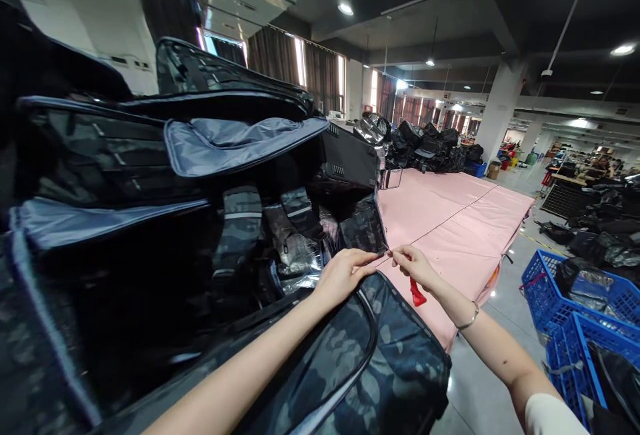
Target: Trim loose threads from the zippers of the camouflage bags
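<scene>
My left hand (pixel 345 272) reaches over a dark camouflage backpack (pixel 400 342), its thumb and fingers pinched at the edge of a dark camouflage fabric piece (pixel 367 225). Facing it, my right hand (pixel 414 266) is closed in a pinch, its fingertips nearly touching the left ones. A thin, pointed bit shows between the two hands, too small to name. From below my right hand hangs a red ribbon (pixel 417 293); what it is tied to is hidden in the fingers. Open backpacks with grey-blue lining (pixel 245 145) are stacked at the left.
A pink-covered table (pixel 455 215) extends beyond my hands, with a heap of dark bags (pixel 425 142) at its far end. Blue plastic crates (pixel 545 288) holding bags stand on the floor at right. More bags (pixel 605 222) lie piled behind them. A pillar (pixel 497 112) rises farther back.
</scene>
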Available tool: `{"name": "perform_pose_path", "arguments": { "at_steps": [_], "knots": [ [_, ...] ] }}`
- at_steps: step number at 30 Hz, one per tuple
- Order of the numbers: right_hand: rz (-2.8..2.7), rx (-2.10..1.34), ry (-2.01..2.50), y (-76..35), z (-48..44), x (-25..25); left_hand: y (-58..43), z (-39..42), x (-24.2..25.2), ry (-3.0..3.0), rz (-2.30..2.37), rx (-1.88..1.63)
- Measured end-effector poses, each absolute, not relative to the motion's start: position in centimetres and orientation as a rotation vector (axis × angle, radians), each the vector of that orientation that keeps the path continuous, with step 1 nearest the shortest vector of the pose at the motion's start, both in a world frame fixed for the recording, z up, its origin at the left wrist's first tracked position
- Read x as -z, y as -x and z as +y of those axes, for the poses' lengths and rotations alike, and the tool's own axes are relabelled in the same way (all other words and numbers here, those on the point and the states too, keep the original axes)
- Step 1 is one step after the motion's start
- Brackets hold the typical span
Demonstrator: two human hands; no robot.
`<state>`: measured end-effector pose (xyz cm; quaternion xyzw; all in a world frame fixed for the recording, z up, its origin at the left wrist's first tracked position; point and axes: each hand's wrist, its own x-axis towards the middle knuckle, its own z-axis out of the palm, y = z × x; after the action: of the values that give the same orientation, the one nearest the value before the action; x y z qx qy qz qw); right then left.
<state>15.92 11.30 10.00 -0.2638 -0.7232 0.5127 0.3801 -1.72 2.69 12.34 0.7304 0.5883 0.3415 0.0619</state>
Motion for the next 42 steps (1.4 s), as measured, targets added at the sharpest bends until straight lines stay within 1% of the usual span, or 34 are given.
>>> {"name": "perform_pose_path", "arguments": {
  "at_steps": [3, 6, 13, 16, 19, 22, 25, 28, 31, 34, 37, 39, 42],
  "knots": [
    [-1.77, -1.411, 0.679, -16.2, 10.6, -9.8, 0.7, 3.2, -12.4, -2.408, 1.818, -0.834],
    [-1.775, -1.302, 0.682, -16.4, 10.3, -9.7, 0.0, 3.4, -12.5, -2.444, 1.919, -0.77],
    [-2.049, -0.763, 0.737, -17.7, 10.1, -10.4, 0.2, 2.9, -11.7, -2.341, 2.077, -0.914],
    [-2.242, -0.52, 0.744, -18.1, 9.4, -11.2, 0.2, 3.0, -11.4, -2.259, 2.078, -0.937],
    [-2.361, -0.305, 0.763, -18.1, 8.8, -11.9, 0.3, 3.2, -11.3, -2.09, 2.014, -1.057],
    [-2.428, -0.174, 0.78, -17.7, 8.5, -12.3, 0.4, 3.3, -11.3, -1.96, 1.962, -1.191],
    [-2.497, -0.09, 0.767, -17.4, 8.5, -12.7, 0.4, 3.3, -11.3, -1.911, 1.943, -1.242],
    [-2.539, -0.032, 0.746, -17.1, 8.6, -13.0, 0.4, 3.2, -11.4, -1.893, 1.947, -1.242],
    [-2.565, -0.059, 0.732, -16.9, 9.1, -13.2, 0.3, 3.1, -11.5, -1.887, 1.953, -1.233],
    [-2.558, -0.162, 0.726, -16.9, 9.7, -13.1, 0.3, 3.2, -11.7, -1.859, 1.955, -1.253],
    [-2.554, -0.321, 0.722, -16.8, 10.3, -13.0, 0.6, 3.5, -11.8, -1.736, 1.974, -1.311],
    [-2.538, -0.365, 0.715, -16.9, 10.4, -12.9, 1.0, 3.7, -11.7, -1.631, 1.994, -1.369],
    [-2.496, -0.227, 0.688, -17.0, 10.3, -13.0, 1.7, 4.1, -11.2, -1.546, 2.017, -1.514]
  ]
}}
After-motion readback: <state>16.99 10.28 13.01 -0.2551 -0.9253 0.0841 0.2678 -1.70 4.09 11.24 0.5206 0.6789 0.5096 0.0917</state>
